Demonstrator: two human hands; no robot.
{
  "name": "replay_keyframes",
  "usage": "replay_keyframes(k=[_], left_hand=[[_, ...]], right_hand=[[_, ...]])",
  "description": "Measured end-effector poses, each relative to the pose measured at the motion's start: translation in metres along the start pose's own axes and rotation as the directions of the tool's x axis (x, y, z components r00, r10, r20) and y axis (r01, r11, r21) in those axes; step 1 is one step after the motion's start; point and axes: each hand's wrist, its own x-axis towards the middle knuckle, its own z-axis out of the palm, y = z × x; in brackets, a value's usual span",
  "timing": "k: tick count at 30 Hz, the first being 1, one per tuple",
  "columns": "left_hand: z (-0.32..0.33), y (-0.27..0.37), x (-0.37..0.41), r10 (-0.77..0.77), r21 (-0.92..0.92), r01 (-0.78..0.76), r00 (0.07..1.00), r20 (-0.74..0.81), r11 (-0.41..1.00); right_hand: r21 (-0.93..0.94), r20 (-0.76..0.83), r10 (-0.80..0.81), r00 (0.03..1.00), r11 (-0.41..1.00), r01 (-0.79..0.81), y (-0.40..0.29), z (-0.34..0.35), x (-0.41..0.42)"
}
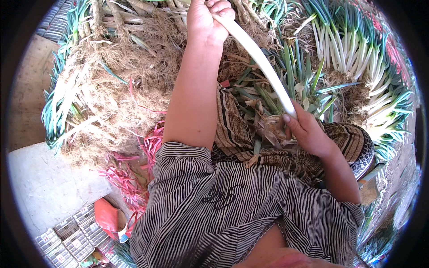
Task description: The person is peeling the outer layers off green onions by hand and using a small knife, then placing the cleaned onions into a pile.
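Note:
A long white Welsh onion stalk (259,62) stretches slantwise between my two hands. Near the top edge of the view, my left hand (210,21) is closed around its upper end, with the arm reaching forward. Lower down on the right, my right hand (309,134) grips the other end, the thumb lying along the stalk. Peeled dry onion skins (268,132) lie in my lap just beside that hand. More cut green leaves and stripped skins (295,77) are heaped under the stalk. The leafy tip past my left hand is mostly out of view.
Unpeeled onions with tangled brown roots (144,63) are piled ahead and left. Clean white onions with green tops (348,50) curve along the right. Pink plastic strips (130,187) lie at my left side, near a red bag (106,217), plastic crates (80,231) and a grey board (50,184).

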Motion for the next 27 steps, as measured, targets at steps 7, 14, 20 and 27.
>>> replay_keyframes(k=[7, 14, 20, 27], left_hand=[[0.009, 0.005, -0.01, 0.158, 0.133, -0.149, 0.986, -0.061, 0.98], [0.005, 0.008, -0.01, 0.192, 0.165, -0.167, 0.969, -0.152, 0.972], [0.011, 0.019, -0.017, 0.231, 0.107, -0.215, 0.96, -0.16, 0.971], [0.004, 0.018, -0.01, 0.165, 0.114, -0.148, 0.973, -0.159, 0.982]], right_hand=[[-0.715, -0.224, -0.555, 0.801, 0.652, 0.252, 0.012, 0.0, -0.002], [-0.42, -0.435, -0.374, 0.819, 0.889, 0.182, 0.013, -0.008, 0.003], [-0.151, -0.798, -0.335, 0.5, 0.916, 0.373, -0.008, -0.05, 0.001], [-0.103, -0.818, -0.401, 0.413, 0.807, 0.581, -0.031, -0.079, -0.026]])
